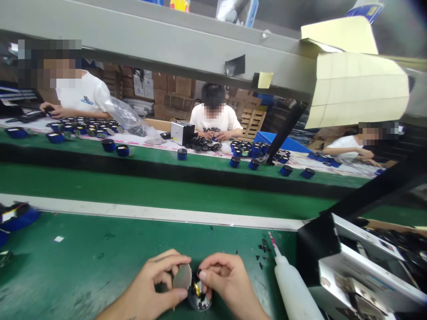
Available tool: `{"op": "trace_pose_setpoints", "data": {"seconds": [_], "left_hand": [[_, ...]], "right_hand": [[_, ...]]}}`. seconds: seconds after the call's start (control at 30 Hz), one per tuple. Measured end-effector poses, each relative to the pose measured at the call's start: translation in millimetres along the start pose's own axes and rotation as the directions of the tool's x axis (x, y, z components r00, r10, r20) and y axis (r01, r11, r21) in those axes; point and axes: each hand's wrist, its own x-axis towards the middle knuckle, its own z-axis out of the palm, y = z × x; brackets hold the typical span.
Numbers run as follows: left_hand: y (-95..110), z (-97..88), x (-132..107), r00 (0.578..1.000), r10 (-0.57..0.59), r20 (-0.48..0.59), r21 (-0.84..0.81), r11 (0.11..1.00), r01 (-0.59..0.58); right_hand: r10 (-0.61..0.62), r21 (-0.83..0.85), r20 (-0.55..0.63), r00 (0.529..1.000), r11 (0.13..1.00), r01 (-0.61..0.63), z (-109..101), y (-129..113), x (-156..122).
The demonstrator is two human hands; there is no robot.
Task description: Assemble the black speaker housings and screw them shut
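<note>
Low in the head view, my left hand [156, 282] pinches a thin, grey, disc-like plate [182, 278] by its edges, tilted nearly upright. Just right of the plate, a small round housing [200, 305] with a shiny rim rests on the green bench, partly covered by my fingers. Yellow and black parts show inside it. My right hand [228, 278] is over the housing, thumb and forefinger closed on a small black part [199, 271]. Its other fingers curl at the housing's right side. The exact kind of the black part cannot be made out.
A white squeeze bottle [293, 284] lies right of my hands, near small black bits [262, 249]. An open box [363, 266] of dark parts stands far right; blue round housings [20, 218] are at left. Beyond the ledge, co-workers [215, 118] sit behind a green belt [150, 182].
</note>
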Motion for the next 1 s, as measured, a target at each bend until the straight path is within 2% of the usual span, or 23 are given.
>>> {"op": "trace_pose_setpoints", "data": {"seconds": [0.17, 0.33, 0.53, 0.73, 0.87, 1.0], "left_hand": [[-1, 7.4, -3, 1.0, -0.022, 0.006, -0.031, 0.999, 0.022], [0, 7.7, -4, 1.0, -0.003, -0.001, 0.004, 1.0, 0.003], [1, 6.7, -7, 0.998, 0.052, -0.019, 0.116, 0.992, -0.049], [21, 8.8, -5, 0.987, 0.159, 0.028, 0.319, 0.934, -0.16], [25, 10.8, -7, 0.981, 0.19, 0.038, 0.388, 0.902, -0.19], [25, 11.4, -9, 0.979, 0.197, 0.048, 0.421, 0.885, -0.199]], "right_hand": [[-0.013, 0.024, -0.006, 1.0, 1.0, 0.013, 2, -2, -2], [-0.018, 0.044, 0.019, 1.0, 0.999, 0.017, 4, -3, -4], [-0.031, 0.052, 0.037, 0.999, 0.998, 0.029, 3, -2, -4], [-0.063, 0.044, 0.025, 0.998, 0.997, 0.062, 4, 7, -1], [-0.09, -0.016, 0.045, 0.995, 0.996, 0.091, 3, 8, -1], [-0.174, -0.119, 0.039, 0.984, 0.977, 0.178, 1, 12, -2]]}}
